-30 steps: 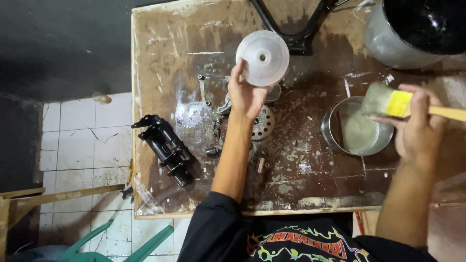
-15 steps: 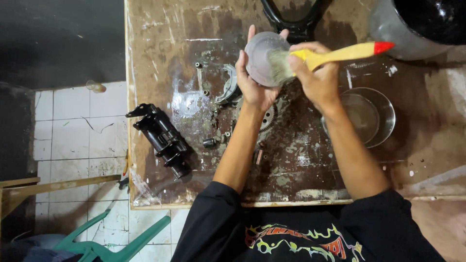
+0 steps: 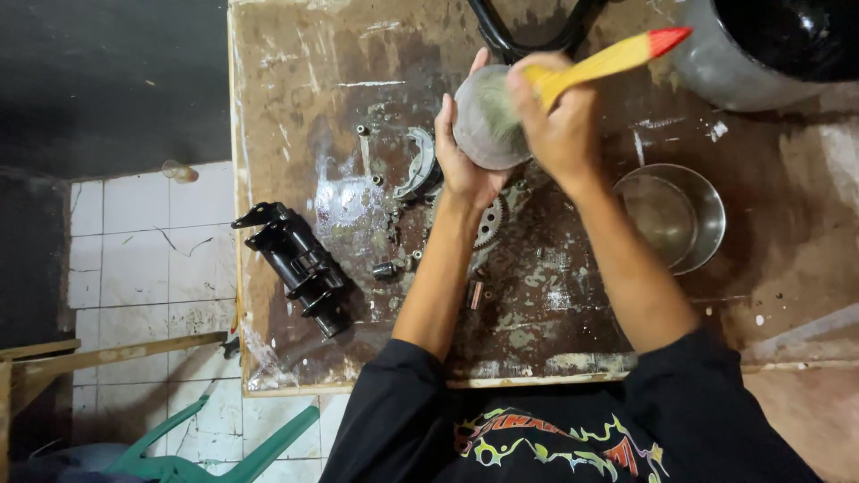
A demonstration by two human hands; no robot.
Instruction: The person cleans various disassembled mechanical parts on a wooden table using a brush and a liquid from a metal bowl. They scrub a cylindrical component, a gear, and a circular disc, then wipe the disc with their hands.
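The left hand is closed around a round grey metal disc, fingers curled over its far rim and thumb on the near edge, holding it raised above the table. The right hand grips a paintbrush by its yellow wooden handle, red tip pointing up and to the right; the bristles press against the face of the disc. Directly below the hands, on the stained brown tabletop, lie a toothed gear, a curved metal shoe and several small bolts and sleeves, too small to identify individually. To the right stands a shallow steel bowl, apparently holding cloudy liquid. A black metal assembly rests near the left edge. A large grey tub occupies the far right corner.
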